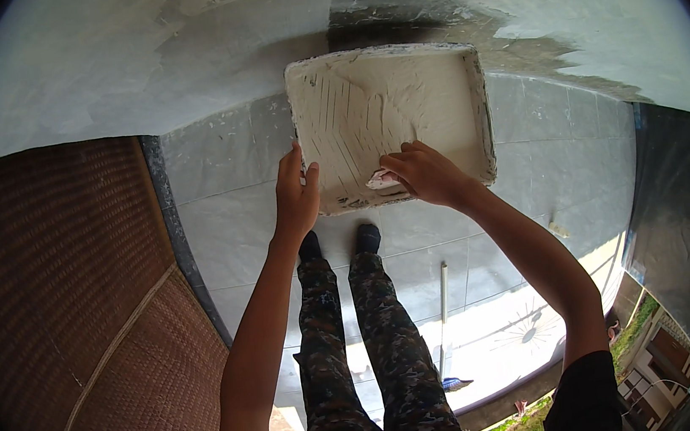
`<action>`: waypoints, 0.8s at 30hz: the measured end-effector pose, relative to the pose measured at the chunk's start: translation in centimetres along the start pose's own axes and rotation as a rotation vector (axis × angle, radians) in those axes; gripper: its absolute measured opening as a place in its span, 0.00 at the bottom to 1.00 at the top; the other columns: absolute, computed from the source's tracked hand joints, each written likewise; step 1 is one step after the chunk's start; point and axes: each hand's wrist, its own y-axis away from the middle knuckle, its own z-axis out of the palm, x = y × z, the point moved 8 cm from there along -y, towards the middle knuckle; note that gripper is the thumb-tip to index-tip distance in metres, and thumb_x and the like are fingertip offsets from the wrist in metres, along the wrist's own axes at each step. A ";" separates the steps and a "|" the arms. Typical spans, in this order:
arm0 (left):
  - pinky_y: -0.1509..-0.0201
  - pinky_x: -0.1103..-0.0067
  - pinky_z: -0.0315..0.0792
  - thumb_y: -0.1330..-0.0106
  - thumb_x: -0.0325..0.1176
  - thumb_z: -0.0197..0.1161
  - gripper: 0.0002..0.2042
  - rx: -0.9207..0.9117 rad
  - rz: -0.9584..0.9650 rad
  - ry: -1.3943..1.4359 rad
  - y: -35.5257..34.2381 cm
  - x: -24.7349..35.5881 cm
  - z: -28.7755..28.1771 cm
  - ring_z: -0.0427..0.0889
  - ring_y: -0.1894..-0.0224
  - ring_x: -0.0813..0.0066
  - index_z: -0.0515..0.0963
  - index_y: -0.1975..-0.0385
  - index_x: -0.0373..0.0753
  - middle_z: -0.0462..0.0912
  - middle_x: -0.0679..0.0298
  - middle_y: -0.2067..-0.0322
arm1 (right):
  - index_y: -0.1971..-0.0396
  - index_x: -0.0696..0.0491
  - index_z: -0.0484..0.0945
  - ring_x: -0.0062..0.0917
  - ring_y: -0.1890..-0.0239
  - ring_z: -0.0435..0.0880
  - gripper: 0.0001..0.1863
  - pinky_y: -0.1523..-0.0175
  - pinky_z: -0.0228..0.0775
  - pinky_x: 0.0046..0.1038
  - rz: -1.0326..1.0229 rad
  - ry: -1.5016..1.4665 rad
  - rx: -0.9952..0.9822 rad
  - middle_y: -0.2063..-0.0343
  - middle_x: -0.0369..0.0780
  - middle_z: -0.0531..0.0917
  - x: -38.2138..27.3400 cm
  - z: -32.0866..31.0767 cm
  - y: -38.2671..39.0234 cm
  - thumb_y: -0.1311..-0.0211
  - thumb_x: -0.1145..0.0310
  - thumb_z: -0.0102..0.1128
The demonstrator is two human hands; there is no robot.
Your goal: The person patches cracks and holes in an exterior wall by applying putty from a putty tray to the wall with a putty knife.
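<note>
A wide rectangular tray (472, 99) full of pale, creamy paste is in front of me, its left half streaked with dark, slanting lines. My left hand (299, 182) grips the tray's left edge with fingers bent round it. Inside the lower middle of the tray, my right hand (416, 169) is closed on a small, paste-smeared tool (378, 180), whose shape is mostly hidden under the fingers. My two feet in dark footwear (369, 237) show below the tray.
Grey-white wall (197, 36) with darker patches lies beyond the tray. Woven brown panels (80, 280) stand left, dark sheeting (675, 203) right. On the grey tiled floor (218, 221) are my camouflage-clad legs and a pale pole (444, 289) with a blue head. Grass shows at lower right.
</note>
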 end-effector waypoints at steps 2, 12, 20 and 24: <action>0.50 0.76 0.73 0.26 0.32 0.54 0.27 -0.008 -0.012 0.009 0.0 -0.1 0.3 0.74 0.56 0.73 0.60 0.28 0.34 0.73 0.56 0.43 | 0.59 0.53 0.75 0.36 0.62 0.81 0.09 0.51 0.71 0.36 0.020 -0.012 -0.033 0.64 0.39 0.85 0.5 0.3 -0.1 0.38 0.72 0.62; 0.51 0.76 0.72 0.26 0.32 0.54 0.27 -0.018 -0.055 0.042 -0.1 -0.1 0.0 0.75 0.56 0.69 0.60 0.30 0.29 0.73 0.52 0.43 | 0.58 0.58 0.77 0.43 0.57 0.86 0.09 0.53 0.75 0.42 0.208 -0.402 -0.233 0.61 0.46 0.87 3.1 1.9 -1.8 0.31 0.68 0.57; 0.45 0.74 0.72 0.26 0.32 0.54 0.28 -0.060 -0.049 0.018 0.1 -0.4 0.5 0.75 0.53 0.70 0.58 0.28 0.34 0.72 0.54 0.42 | 0.49 0.55 0.80 0.35 0.54 0.85 0.18 0.48 0.73 0.35 0.380 -0.430 -0.585 0.55 0.44 0.87 5.7 2.5 -2.8 0.28 0.57 0.55; 0.34 0.67 0.63 0.27 0.36 0.55 0.29 -0.012 0.041 -0.272 0.5 -0.7 -0.3 0.71 0.40 0.55 0.60 0.30 0.30 0.70 0.47 0.39 | 0.48 0.52 0.81 0.28 0.55 0.82 0.19 0.49 0.72 0.29 0.432 -0.386 -0.703 0.56 0.42 0.86 7.2 0.7 -2.6 0.30 0.57 0.56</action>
